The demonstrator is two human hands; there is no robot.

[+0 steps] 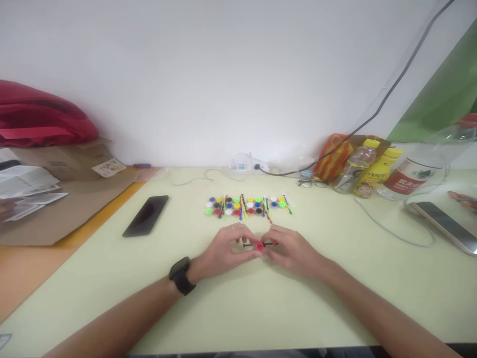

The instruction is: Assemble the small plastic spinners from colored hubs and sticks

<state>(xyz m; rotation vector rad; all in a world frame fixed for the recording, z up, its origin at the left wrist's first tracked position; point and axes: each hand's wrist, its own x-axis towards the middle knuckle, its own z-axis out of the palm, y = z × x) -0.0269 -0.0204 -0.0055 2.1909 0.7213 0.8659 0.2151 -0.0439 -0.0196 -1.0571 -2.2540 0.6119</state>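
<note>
My left hand [227, 248], with a ring and a black watch [181, 274] on its wrist, pinches a small round red piece [260, 246] from the left. From the other side, the fingertips of my right hand [292, 248] close on the same piece, just above the tabletop. A thin black stick [247, 244] shows on both sides of the piece; whether it passes through cannot be made out. Beyond my hands lie rows of small coloured round pieces [236, 206], with bundles of thin coloured sticks [243, 206] between the groups.
A black phone [146, 216] lies to the left, another phone [445, 226] to the right with a white cable [391, 237]. Bottles [357, 166] and glasses [312, 183] stand or lie at the back right. A power strip [248, 163] sits by the wall; cardboard [74, 199] covers the left.
</note>
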